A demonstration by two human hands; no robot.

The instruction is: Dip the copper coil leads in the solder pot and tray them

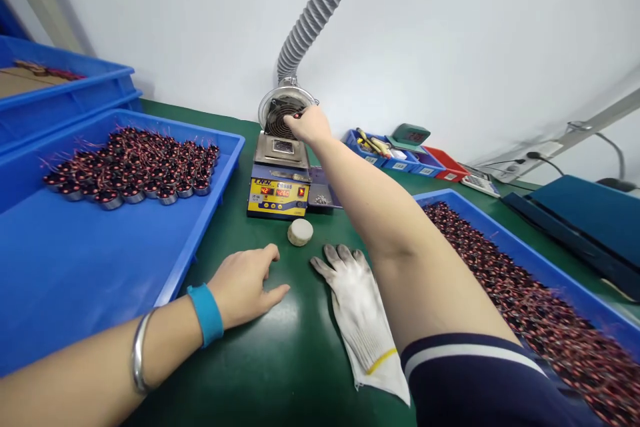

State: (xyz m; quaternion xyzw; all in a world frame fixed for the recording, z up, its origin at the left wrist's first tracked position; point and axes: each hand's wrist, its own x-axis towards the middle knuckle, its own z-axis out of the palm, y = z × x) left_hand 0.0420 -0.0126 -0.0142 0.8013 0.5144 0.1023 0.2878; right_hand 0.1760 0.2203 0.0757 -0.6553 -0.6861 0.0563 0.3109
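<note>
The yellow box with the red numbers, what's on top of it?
On the yellow box sits a small square metal pot. The right hand holds a small red-tipped part before the round fan grille behind it. The pot's contents aren't clear from here.

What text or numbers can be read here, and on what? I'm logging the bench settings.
"42" and "260", roughly, in red digits: solder pot display; hard to be sure.
Brand on its yellow panel: too blurred to read.
Labels on the small bins: too small to read.
Calculator keys: unreadable.
</note>
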